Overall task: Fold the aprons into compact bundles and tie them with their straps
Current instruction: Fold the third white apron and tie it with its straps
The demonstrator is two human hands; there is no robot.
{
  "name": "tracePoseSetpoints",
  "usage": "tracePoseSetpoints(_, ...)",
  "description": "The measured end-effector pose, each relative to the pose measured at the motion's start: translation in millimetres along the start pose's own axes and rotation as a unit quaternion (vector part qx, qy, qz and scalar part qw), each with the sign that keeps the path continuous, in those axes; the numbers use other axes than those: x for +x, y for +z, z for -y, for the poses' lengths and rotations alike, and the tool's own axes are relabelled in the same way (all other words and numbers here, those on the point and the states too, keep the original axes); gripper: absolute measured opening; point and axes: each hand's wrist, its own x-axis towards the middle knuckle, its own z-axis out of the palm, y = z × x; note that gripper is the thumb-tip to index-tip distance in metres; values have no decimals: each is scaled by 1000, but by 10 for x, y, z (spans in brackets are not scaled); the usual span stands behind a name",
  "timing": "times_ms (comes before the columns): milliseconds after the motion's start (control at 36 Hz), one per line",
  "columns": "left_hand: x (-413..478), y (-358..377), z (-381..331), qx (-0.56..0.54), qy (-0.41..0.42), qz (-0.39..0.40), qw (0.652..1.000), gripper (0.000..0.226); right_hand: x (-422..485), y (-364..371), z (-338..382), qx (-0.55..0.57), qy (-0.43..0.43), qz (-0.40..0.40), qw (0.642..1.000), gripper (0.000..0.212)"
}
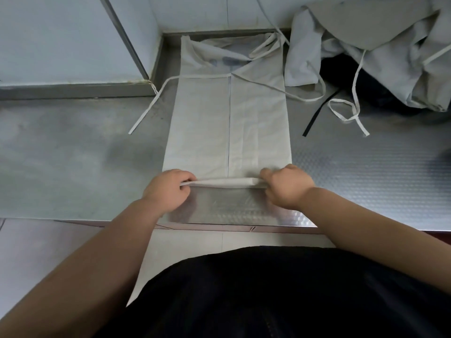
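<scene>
A white apron [229, 123] lies flat on the steel table [73, 154], folded lengthwise into a long strip running away from me. Its near end is turned over into a narrow roll [227, 182]. My left hand [168, 189] grips the roll's left end, and my right hand [285, 185] grips its right end. One waist strap [148, 103] trails off to the left of the apron, and another strap [305, 97] runs off to the right. The bib end lies rumpled against the back wall.
A heap of more white aprons [366, 45] sits at the back right, over something dark, with loose white straps [351, 113] and a black strap [317, 115] spilling onto the table. A raised steel ledge [73, 90] borders the back left. The table's front edge [219, 225] is near my body.
</scene>
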Motion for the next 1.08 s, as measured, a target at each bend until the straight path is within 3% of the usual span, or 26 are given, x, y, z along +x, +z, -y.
tracePoseSetpoints(111, 67, -126, -16, -82, -49, 25, 995, 16, -15, -18, -132, 119, 64, -22, 991, 19)
tracePoseSetpoints(250, 192, -209, 111, -171, -90, 19, 981, 9, 49, -107, -251, 237, 143, 47, 960, 31)
tracePoseSetpoints(361, 243, -213, 272, -227, -148, -12, 963, 5, 14, -181, -305, 300, 231, 58, 924, 20)
tracePoseSetpoints(583, 226, -146, 245, -151, -159, -42, 975, 8, 20, -173, -213, 377, 344, 2, 860, 45)
tracePoseSetpoints(722, 178, -87, 245, -104, -162, -68, 979, 10, 57, -205, -288, 452, 402, -45, 795, 19)
tracePoseSetpoints(806, 188, -82, 200, -97, -171, -68, 978, 11, 96, -200, -282, 383, 409, -21, 828, 31)
tracePoseSetpoints(861, 188, -90, 162, -38, -145, -82, 985, 26, 144, -161, -253, 284, 380, -11, 880, 41)
tracePoseSetpoints(972, 218, -69, 105, 82, 66, -71, 992, 48, 188, -114, -156, 51, 227, -44, 971, 36)
tracePoseSetpoints(1028, 247, -61, 131, 84, 92, -36, 992, 47, 136, -43, -161, 32, 146, -18, 989, 37)
tracePoseSetpoints(1083, 238, -55, 172, 79, 102, -46, 990, 38, 24, 14, -198, 69, 111, 14, 991, 54)
